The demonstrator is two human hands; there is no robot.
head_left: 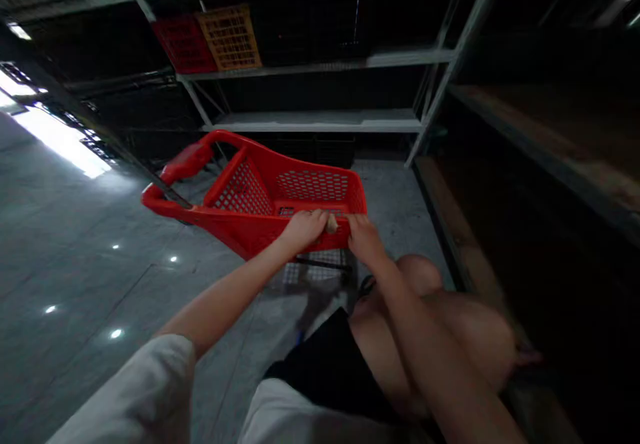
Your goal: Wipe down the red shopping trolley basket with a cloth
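Observation:
A red shopping cart with perforated basket walls stands in front of me, its handle toward the left. My left hand is closed over the near rim of the basket. By its fingertips, at the rim, is a small pale tan object that I cannot identify. My right hand grips the same rim near the basket's right corner, fingers curled over the edge. The part of the basket floor that shows holds nothing I can make out.
A metal shelf rack runs behind the cart, with a red crate and a yellow crate higher up. Dark shelving with a wooden edge stands close on the right. Grey floor stretches left.

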